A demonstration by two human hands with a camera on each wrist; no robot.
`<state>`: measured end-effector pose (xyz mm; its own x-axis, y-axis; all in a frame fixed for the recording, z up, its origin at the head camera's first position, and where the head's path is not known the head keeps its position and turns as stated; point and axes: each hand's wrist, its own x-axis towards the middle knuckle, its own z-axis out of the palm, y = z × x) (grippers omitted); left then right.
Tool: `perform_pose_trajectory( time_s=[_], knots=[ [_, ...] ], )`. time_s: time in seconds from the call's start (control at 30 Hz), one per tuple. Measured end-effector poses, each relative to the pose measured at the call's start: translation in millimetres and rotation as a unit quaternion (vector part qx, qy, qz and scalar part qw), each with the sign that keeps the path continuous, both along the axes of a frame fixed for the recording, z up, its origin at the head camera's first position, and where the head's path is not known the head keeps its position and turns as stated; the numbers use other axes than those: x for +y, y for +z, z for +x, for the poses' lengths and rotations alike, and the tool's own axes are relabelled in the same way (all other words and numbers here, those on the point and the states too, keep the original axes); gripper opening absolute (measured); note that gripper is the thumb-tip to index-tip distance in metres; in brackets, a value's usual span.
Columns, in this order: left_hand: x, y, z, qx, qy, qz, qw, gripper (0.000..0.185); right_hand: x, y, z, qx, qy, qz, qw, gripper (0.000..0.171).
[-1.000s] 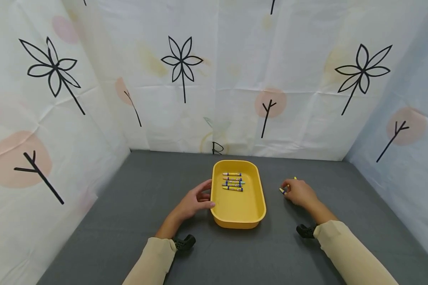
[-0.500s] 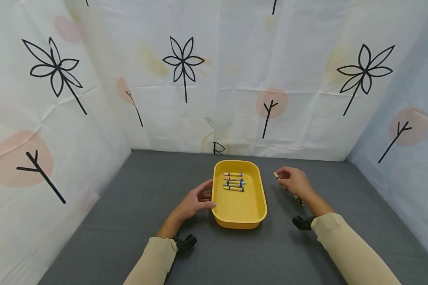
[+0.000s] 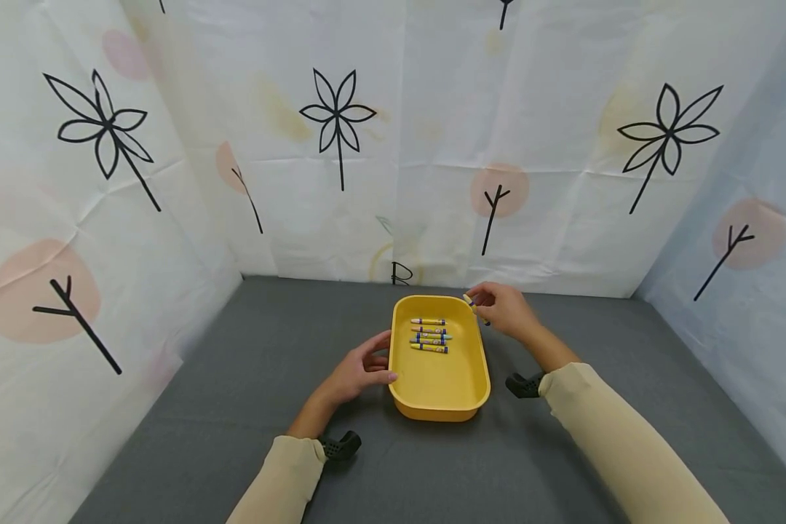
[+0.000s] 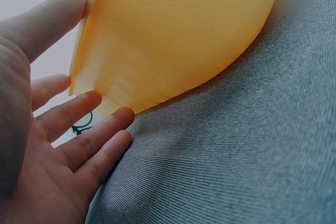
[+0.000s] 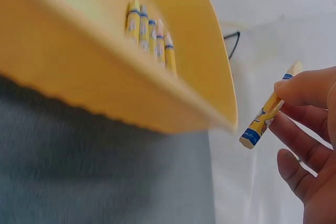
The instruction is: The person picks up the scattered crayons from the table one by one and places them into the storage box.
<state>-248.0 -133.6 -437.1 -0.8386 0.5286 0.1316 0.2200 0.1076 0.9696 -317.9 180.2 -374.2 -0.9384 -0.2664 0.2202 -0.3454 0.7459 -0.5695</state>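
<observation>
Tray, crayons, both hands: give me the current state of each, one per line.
Yellow tray: flat on the grey table, upright.
Crayons in tray: four or five lying side by side at the far end.
Crayon in hand: lifted, at the tray's far right rim.
Right hand: pinches that crayon.
Left hand: fingers relaxed, touching the tray's left wall.

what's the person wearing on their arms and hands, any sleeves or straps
Both arms wear long cream-beige sleeves: left sleeve, right sleeve. A small black mount sits at each wrist, left mount and right mount. Both hands are bare, with no gloves.
</observation>
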Motion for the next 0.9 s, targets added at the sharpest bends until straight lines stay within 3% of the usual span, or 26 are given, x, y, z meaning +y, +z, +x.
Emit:
perform_pose_trajectory(
  time_s=[0.5, 0.9],
  knots=[
    [-1, -2.9, -2.2, -0.006, -0.004, 0.004, 1.0, 0.078, -46, 2.9, -8.9, -0.061, 0.098, 0.053, 0.992, 0.02],
    [-2, -6.4, -4.1, -0.004, -0.004, 0.004, 1.0, 0.078, -63, -15.3, -18.2, -0.108, 0.168, 0.103, 0.974, 0.023]
  ],
)
